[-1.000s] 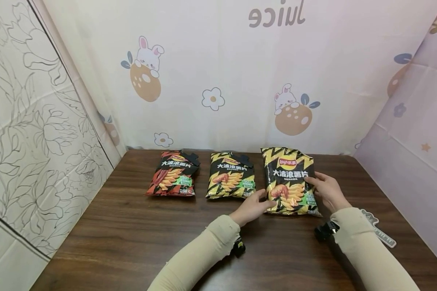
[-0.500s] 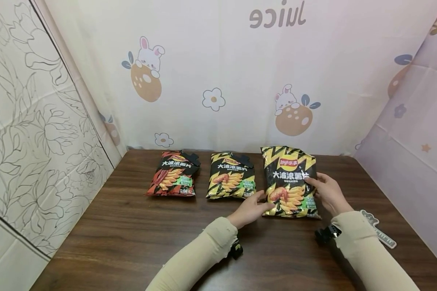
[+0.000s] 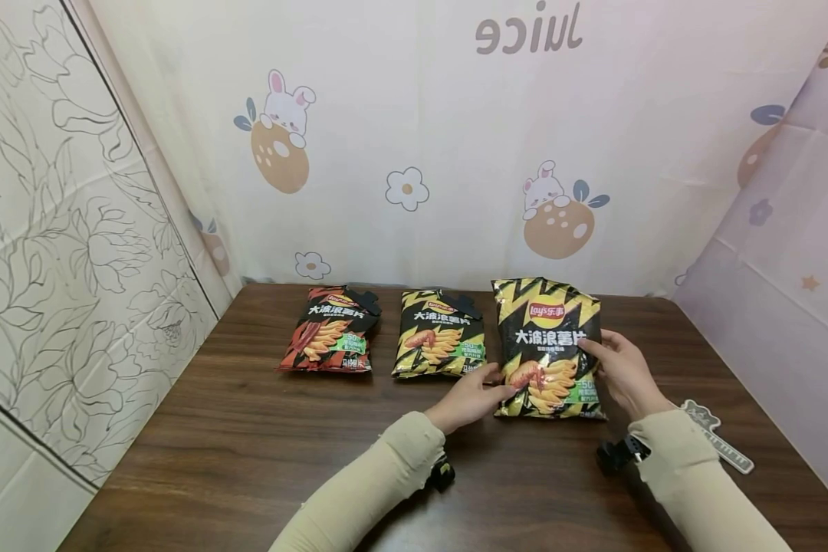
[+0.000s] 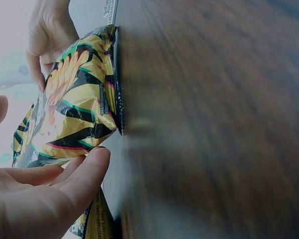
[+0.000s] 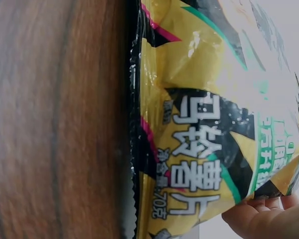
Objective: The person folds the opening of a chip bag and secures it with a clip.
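Note:
A yellow-and-black chip bag (image 3: pixel 545 349) leans with its printed front toward me at the right of the table. My left hand (image 3: pixel 472 399) holds its lower left side, thumb over the front. On the opposite edge my right hand (image 3: pixel 624 372) grips it, with the thumb on the front and the other fingers partly hidden behind. In the left wrist view the left fingers (image 4: pixel 82 174) touch the bag's side near its bottom seam. The right wrist view has the bag (image 5: pixel 204 124) filling most of the picture, its bottom seam close to the wood.
Left of the held bag lie a smaller yellow-and-black chip bag (image 3: pixel 440 335) and a red-and-black one (image 3: pixel 330 331), each with a dark piece at its top right corner. A grey ruler-like strip (image 3: pixel 721 441) lies by the right forearm. A printed curtain (image 3: pixel 414 138) hangs behind the table (image 3: pixel 248 452).
The held bag has come slightly toward me, its bottom edge lower in view. Both hands have moved with it. The two other bags stay in place.

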### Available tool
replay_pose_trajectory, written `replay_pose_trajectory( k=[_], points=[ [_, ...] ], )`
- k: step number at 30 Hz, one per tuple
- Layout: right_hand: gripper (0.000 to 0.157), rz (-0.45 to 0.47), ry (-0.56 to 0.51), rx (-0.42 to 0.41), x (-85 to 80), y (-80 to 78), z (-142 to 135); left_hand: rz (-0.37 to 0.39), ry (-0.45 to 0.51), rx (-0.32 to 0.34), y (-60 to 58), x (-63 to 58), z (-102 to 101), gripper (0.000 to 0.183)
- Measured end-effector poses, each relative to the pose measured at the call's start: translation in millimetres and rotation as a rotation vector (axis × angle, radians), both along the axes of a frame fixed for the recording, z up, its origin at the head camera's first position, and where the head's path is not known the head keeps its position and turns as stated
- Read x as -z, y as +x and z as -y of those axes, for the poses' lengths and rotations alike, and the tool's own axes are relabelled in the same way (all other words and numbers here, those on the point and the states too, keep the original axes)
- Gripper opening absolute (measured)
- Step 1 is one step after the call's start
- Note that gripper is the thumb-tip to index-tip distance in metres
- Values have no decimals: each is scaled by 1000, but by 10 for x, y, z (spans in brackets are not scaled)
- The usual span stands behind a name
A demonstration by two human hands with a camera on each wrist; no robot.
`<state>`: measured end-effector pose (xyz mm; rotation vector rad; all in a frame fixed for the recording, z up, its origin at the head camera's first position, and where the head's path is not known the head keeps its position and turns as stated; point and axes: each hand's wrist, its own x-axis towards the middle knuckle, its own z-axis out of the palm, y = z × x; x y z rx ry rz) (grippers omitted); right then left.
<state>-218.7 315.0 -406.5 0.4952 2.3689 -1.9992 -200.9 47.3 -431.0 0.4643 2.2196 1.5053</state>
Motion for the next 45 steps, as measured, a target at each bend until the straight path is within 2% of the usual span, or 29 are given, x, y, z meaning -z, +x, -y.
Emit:
replay_pose_trajectory(
  k=[4, 9, 17, 23, 28, 33, 45],
  points=[
    [37, -23, -32, -12, -13, 26, 33, -13, -17, 17, -8, -16, 41, 69],
    [31, -30, -99, -13, -26, 65, 75, -32, -45, 33, -28, -11, 76, 71],
    [29, -36, -110, -20, -15, 131, 166, -42, -56, 39, -46, 17, 132, 66],
    [27, -61, -142, -41, 2, 173, 206, 0, -38, 12, -36, 31, 205, 66],
    [28, -93, -163, -98, -2, 212, 237, 6, -34, -18, -57, 35, 234, 67],
    [28, -117, -177, -146, -14, 236, 294, 12, -28, -47, -70, 27, 260, 78],
    [29, -114, -174, -189, -27, 269, 423, 31, 37, -52, -79, 14, 364, 85]
  ],
)
